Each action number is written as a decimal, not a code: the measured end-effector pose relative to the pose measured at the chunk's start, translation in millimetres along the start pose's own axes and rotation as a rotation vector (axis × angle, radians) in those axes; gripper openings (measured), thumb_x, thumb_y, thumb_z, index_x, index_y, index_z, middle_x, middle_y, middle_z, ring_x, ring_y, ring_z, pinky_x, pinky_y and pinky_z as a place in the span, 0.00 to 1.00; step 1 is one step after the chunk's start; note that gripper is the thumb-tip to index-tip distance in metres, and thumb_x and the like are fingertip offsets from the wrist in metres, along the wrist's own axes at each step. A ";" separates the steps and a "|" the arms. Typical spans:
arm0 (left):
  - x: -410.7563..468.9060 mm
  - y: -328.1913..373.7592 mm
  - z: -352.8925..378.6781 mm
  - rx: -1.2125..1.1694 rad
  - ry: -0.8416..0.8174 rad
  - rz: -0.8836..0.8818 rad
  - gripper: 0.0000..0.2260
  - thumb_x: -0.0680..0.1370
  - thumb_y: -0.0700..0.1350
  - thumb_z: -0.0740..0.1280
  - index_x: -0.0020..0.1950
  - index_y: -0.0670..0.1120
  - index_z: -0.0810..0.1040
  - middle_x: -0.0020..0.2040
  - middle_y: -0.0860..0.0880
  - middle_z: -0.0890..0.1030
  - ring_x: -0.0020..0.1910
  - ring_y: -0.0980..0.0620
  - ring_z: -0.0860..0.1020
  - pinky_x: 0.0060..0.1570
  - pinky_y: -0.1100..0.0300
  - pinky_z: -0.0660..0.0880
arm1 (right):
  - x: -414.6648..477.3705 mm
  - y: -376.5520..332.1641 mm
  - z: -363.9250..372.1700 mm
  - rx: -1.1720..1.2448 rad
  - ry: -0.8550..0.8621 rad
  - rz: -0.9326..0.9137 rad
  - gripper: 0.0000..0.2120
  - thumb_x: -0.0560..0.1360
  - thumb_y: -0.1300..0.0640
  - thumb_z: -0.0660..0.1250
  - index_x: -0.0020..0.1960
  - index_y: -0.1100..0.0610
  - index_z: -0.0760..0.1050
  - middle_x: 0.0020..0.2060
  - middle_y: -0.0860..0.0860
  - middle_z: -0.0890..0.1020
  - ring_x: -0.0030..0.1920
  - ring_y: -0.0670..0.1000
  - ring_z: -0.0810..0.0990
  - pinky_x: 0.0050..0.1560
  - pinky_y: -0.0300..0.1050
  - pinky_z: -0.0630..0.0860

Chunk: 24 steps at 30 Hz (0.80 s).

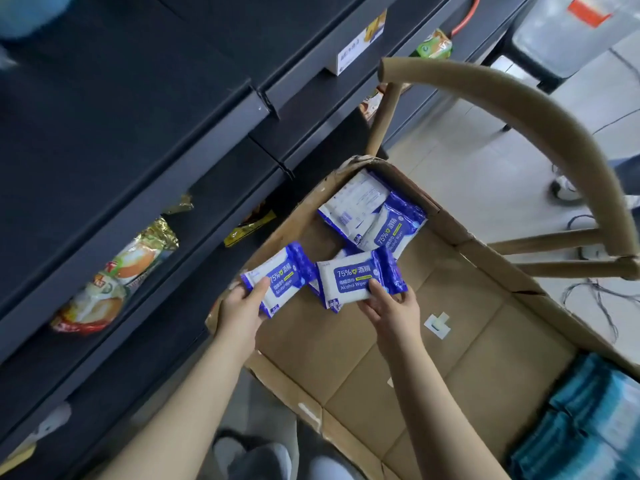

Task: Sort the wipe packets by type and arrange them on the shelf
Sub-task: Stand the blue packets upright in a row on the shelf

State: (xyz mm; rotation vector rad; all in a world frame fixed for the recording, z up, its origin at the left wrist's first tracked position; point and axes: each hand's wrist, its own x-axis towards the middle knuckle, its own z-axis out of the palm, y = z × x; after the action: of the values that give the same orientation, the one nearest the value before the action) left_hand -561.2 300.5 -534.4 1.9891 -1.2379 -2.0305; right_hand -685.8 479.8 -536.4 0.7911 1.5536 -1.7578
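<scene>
My left hand (244, 304) grips a blue-and-white alcohol wipe packet (280, 275) at the left rim of an open cardboard box (450, 341). My right hand (393, 306) pinches a second packet of the same kind (353, 278) just above the box floor, with another packet partly hidden under it. Two more blue-and-white packets (377, 216) lie in the box's far corner, one face down. Teal packets (588, 420) are stacked in the box's near right corner. The dark shelf unit (156, 188) stands to the left.
Snack bags (114, 278) lie on the shelf's middle tier, with a yellow pack (249, 226) further along. A white product box (360, 46) sits on a higher tier. The cardboard box rests on a wooden chair with a curved back (519, 109). Cables trail on the tiled floor at right.
</scene>
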 end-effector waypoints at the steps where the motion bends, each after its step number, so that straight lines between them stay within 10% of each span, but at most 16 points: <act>1: -11.5 0.6 -8.7 -0.058 -0.006 0.001 0.10 0.80 0.45 0.68 0.60 0.46 0.77 0.51 0.46 0.84 0.47 0.51 0.83 0.45 0.56 0.79 | -11.9 -3.6 -1.2 0.042 -0.030 0.010 0.12 0.77 0.66 0.69 0.59 0.58 0.73 0.51 0.57 0.85 0.48 0.56 0.86 0.45 0.48 0.84; 24: -405.8 -1.8 -421.9 -0.532 0.016 0.555 0.09 0.80 0.47 0.65 0.57 0.45 0.79 0.51 0.45 0.86 0.48 0.46 0.85 0.48 0.49 0.81 | -475.7 58.4 103.8 -0.074 -0.868 0.154 0.26 0.68 0.66 0.69 0.66 0.60 0.74 0.54 0.58 0.84 0.49 0.55 0.86 0.40 0.48 0.83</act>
State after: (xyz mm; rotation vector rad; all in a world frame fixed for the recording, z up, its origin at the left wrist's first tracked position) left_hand -127.4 311.2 -141.4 1.2503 -0.9602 -1.7990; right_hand -353.7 410.0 -182.3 0.0546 0.9256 -1.5907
